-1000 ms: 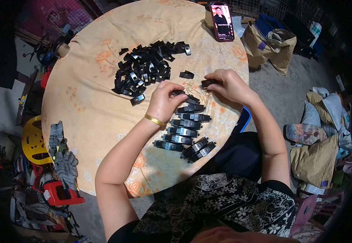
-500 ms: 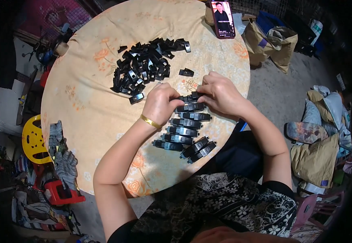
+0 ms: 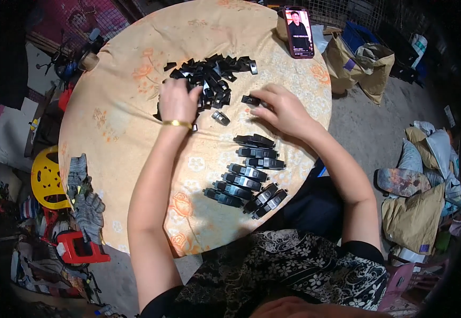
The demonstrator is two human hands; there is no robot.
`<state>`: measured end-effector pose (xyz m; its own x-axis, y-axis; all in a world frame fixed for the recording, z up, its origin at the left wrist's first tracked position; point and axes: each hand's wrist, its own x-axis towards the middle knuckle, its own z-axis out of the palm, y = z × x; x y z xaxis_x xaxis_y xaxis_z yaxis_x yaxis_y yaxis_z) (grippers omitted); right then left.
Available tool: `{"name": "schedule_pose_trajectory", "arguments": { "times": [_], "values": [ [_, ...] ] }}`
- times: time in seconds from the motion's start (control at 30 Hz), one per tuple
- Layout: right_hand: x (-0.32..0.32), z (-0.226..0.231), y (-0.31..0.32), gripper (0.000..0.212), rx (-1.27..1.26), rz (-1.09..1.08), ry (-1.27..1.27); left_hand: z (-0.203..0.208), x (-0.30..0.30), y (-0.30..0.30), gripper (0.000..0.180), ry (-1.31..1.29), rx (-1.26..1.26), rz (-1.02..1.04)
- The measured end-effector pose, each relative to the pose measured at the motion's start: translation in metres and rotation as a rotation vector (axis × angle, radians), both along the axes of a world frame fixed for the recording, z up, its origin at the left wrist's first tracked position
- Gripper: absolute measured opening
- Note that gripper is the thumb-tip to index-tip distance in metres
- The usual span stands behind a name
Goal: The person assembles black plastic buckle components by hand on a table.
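My left hand [image 3: 177, 102] is over the left side of a heap of small black plastic parts [image 3: 217, 79], fingers and thumb spread. The heap partly hides beneath it, and a gold bracelet circles that wrist. At the heap's right, my right hand [image 3: 283, 110] has its fingertips at one black plastic part [image 3: 248, 99], thumb held apart below it. Between the hands lies a loose black part [image 3: 221, 117]. Nearer to me, several longer black pieces [image 3: 241, 181] form a slanting row. Two more black pieces [image 3: 265, 200] lie at an angle beside the row's near end.
A floral cloth [image 3: 103, 138] covers the round table. A lit phone [image 3: 299, 32] leans at the far right edge. Grey gloves [image 3: 88, 204] hang over the left edge, by a yellow stool [image 3: 47, 177]. Paper sacks [image 3: 379, 69] and bags [image 3: 421, 159] stand on the floor at right.
Both hands have let go of the piece at the row's far end. My left hand has moved left and away onto the heap; my right hand has moved slightly farther to the loose part.
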<state>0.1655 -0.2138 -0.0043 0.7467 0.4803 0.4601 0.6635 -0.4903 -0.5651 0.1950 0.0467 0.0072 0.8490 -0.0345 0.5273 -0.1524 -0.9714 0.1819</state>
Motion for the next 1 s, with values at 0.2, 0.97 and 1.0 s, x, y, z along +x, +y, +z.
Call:
{"name": "schedule_pose_trajectory", "arguments": {
  "times": [0.2,0.97,1.0],
  "values": [
    [0.023,-0.01,0.007,0.025,-0.232,-0.07,-0.141,0.0,0.024,0.01,0.027,0.284,0.022,0.173],
    [-0.009,0.006,-0.027,0.028,-0.045,0.042,0.072,-0.006,-0.076,-0.038,0.028,0.412,-0.354,-0.722],
    [-0.012,0.01,-0.024,0.028,-0.059,0.077,0.049,-0.006,-0.078,-0.041,0.027,0.421,-0.431,-0.669]
  ]
}}
